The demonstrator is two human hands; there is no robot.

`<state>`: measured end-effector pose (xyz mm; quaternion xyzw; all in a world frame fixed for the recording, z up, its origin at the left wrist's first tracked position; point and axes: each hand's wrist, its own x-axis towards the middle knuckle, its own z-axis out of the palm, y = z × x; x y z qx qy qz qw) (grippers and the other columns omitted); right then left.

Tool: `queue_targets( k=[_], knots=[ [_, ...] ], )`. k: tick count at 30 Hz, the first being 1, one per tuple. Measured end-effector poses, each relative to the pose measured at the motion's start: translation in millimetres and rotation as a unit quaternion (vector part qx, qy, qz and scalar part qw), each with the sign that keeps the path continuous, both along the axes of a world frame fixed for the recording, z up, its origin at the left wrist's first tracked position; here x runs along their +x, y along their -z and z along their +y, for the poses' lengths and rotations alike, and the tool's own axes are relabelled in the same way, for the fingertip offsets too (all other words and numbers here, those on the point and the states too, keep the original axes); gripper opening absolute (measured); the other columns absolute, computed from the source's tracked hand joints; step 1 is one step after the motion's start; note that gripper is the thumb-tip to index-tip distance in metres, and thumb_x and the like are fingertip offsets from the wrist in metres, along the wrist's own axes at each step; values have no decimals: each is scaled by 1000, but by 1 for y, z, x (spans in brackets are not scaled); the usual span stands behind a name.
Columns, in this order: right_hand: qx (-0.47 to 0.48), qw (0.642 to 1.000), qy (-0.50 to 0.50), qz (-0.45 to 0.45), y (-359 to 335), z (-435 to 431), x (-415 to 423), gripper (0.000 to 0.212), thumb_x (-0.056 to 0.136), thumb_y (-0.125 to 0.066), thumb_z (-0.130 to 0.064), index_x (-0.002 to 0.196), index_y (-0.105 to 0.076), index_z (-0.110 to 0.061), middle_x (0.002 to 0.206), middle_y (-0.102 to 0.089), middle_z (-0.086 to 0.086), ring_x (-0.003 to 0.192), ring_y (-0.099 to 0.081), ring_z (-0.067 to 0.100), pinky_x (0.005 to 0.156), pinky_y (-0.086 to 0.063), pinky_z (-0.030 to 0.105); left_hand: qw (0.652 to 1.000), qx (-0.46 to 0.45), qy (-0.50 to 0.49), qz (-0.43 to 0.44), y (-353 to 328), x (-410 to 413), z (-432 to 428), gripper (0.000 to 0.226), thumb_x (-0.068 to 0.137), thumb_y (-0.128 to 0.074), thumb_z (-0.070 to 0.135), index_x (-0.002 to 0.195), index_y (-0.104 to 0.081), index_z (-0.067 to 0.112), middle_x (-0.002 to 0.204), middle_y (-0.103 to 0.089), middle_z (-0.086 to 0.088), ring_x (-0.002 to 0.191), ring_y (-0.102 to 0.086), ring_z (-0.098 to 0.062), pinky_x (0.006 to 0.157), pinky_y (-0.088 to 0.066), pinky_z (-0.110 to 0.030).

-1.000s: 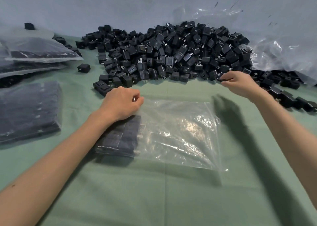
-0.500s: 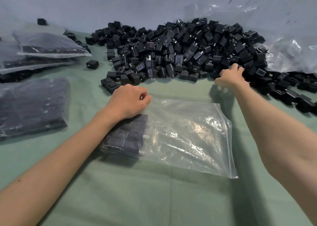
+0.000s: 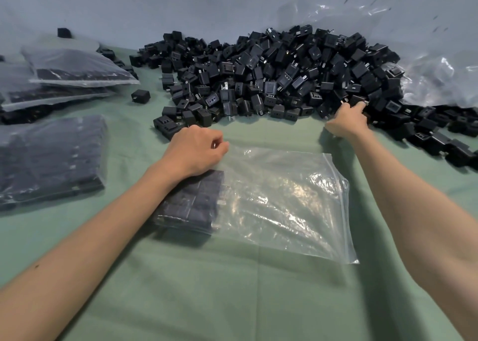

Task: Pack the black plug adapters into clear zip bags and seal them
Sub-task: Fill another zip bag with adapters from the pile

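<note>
Mid-fill on one bag. Clear zip bag [image 3: 284, 201] lies flat at the centre of the counter [image 3: 232, 294], zip edge facing 3 o'clock, the feeding arm's side, so loading should be a straight slide in. A block of packed adapters [image 3: 191, 203] sits tight against the closed end at 9 o'clock in neat rows. The rest of the bag is empty film. Left hand [image 3: 196, 150] is fisted and rests on the bag's 11 o'clock corner, just above that block. It reads as an anchor so film and rows don't shift. Can't tell whether the curled fingers pinch any film. Right hand [image 3: 346, 122] is out at 1 o'clock, at the near edge of the pile of black plug adapters [image 3: 271, 76]. Its fingers curl over an adapter [image 3: 358, 99], with a metal prong showing beside the knuckles. Looks like a pick, count in the grip not resolvable. Pile runs 12 to 2 o'clock against the wall, with crumpled plastic sheet [image 3: 439, 82] at 2 o'clock. Filled bags [image 3: 51, 159] are stacked at 9 to 10 o'clock, off the work zone, seal state not visible. One stray adapter [image 3: 141, 95] lies between them and the pile. Judgement: early in this bag, sealing a long way off.
</note>
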<state>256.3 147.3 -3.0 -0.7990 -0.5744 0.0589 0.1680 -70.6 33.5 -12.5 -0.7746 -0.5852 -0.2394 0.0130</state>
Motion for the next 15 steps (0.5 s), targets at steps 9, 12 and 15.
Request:
queue_targets(
  k=[9, 12, 15],
  knots=[
    [-195, 938, -232, 171, -20, -92, 20, 3, 84, -68, -19, 82, -65, -18, 72, -59, -1, 59, -52, 10, 54, -44, 19, 999, -22, -14, 20, -4, 3, 0, 32, 91, -50, 40, 65, -54, 21, 64, -56, 2, 68, -51, -24, 63, -30, -30],
    [-292, 878, -322, 199, -36, -128, 25, 3, 81, -67, -12, 79, -66, -11, 62, -56, -3, 55, -47, 10, 49, -38, 15, 995, -71, -35, 58, -13, 7, 0, 36, 89, -49, 37, 59, -49, 18, 64, -51, 1, 70, -51, -27, 60, -31, -31],
    [-343, 832, -382, 212, -44, -151, 21, 15, 76, -66, -18, 84, -68, -5, 61, -52, -4, 55, -43, 11, 50, -35, 17, 987, -121, -38, 98, -28, 13, 6, 38, 87, -48, 36, 55, -48, 16, 62, -52, -2, 63, -52, -22, 55, -30, -29]
  ],
)
